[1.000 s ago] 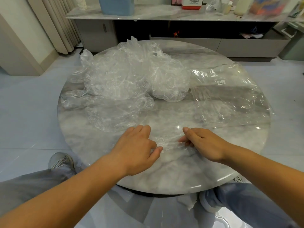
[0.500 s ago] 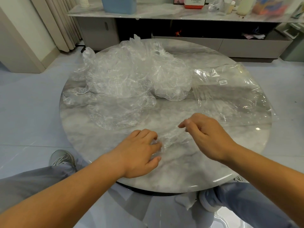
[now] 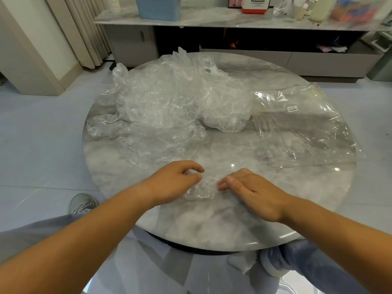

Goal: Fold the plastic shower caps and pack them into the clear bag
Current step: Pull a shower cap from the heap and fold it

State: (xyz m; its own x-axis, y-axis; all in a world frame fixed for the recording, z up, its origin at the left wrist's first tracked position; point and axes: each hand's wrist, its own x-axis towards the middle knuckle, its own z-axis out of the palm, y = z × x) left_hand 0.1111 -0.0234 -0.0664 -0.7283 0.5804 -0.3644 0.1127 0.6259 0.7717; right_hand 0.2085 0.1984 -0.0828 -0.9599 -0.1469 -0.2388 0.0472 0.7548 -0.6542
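A small folded shower cap (image 3: 201,188) of clear crinkled plastic lies on the round marble table (image 3: 244,228) near its front edge. My left hand (image 3: 176,183) holds the cap's left side with curled fingers, thumb and forefinger close together. My right hand (image 3: 252,193) presses on its right side, fingers bent over the plastic. A heap of loose shower caps (image 3: 169,107) covers the table's far left. The clear bag (image 3: 301,128), flat with a small white label, lies at the right.
A low cabinet (image 3: 233,22) behind the table carries a blue box, a red-and-white carton and bottles. Curtains (image 3: 84,30) hang at the back left. My knees and a grey shoe (image 3: 82,203) show below the table's front edge.
The cap between my hands has gone from a stretched strip to a small bundle. My right hand rose off the table, then came down onto the cap, closer to the left.
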